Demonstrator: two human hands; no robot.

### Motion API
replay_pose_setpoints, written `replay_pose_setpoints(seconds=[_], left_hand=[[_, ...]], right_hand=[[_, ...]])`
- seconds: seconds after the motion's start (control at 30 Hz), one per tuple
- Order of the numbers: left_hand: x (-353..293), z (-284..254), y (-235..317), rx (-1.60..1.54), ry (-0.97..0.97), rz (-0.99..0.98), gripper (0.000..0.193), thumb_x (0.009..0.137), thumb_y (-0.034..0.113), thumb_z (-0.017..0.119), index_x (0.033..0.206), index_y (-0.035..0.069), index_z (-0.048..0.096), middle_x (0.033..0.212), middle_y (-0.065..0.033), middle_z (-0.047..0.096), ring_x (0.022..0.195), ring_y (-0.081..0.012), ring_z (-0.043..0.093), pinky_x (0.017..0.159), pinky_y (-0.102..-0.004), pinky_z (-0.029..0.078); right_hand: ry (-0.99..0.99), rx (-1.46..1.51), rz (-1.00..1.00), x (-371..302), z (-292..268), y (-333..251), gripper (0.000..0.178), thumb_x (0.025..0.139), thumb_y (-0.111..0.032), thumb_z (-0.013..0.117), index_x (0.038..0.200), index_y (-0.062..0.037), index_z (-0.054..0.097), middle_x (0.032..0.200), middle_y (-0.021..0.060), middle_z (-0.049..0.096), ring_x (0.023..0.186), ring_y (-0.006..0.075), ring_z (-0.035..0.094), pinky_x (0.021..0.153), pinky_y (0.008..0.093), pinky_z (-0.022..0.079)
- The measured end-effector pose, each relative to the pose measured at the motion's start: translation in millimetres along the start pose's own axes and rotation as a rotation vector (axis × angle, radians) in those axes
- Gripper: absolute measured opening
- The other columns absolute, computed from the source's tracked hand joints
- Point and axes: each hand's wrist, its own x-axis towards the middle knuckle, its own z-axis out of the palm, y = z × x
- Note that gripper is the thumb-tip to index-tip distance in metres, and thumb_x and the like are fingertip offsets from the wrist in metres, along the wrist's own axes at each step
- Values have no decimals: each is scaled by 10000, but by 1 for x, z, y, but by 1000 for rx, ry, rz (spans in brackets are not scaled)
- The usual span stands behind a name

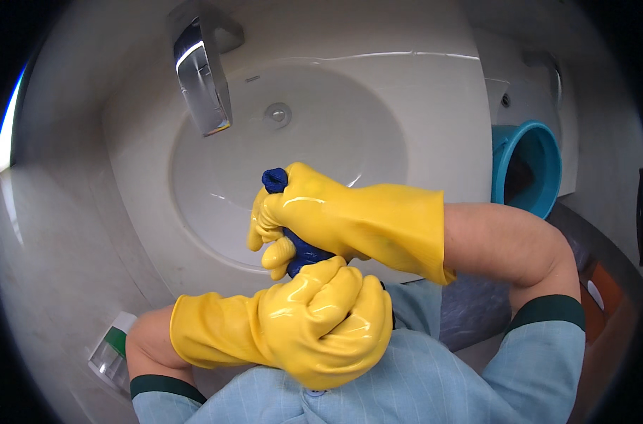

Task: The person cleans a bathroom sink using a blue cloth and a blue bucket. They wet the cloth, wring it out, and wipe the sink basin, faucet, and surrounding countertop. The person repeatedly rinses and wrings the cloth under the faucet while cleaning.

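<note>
Both my hands wear wet, shiny yellow rubber gloves and grip one dark blue cloth (304,253) at the near rim of the white sink (335,134). My right hand (300,205) is closed round its far part, and a bunched end of the cloth pokes out beyond the thumb side. Close to my body, my left hand (328,318) is a fist on the cloth's near part. Between the two fists the cloth looks twisted and tight. Much of it is hidden inside the gloves.
A chrome faucet (205,85) reaches over the sink from the back left, near the drain (277,115). To the right, a turquoise bucket (556,166) lies tilted with something dark inside. A clear and green container (113,350) is by my left elbow.
</note>
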Motion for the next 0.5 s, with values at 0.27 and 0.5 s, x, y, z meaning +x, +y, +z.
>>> replay_pose_setpoints(seconds=[0.27,0.5], left_hand=[[-37,128,-2,-180,-19,-122,79,665,159,695,676,139,620,770,-34,634,722,-193,606,593,-358,468],[-44,139,-19,-179,110,-88,352,519,266,700,743,-5,726,813,-195,643,823,-415,632,722,-540,533]], right_hand=[[105,-362,69,37,-13,-7,155,852,-73,567,869,37,675,981,239,720,688,272,735,545,396,566],[119,-645,75,82,-45,9,160,955,-137,612,905,-7,688,935,162,733,774,266,785,653,412,568]])
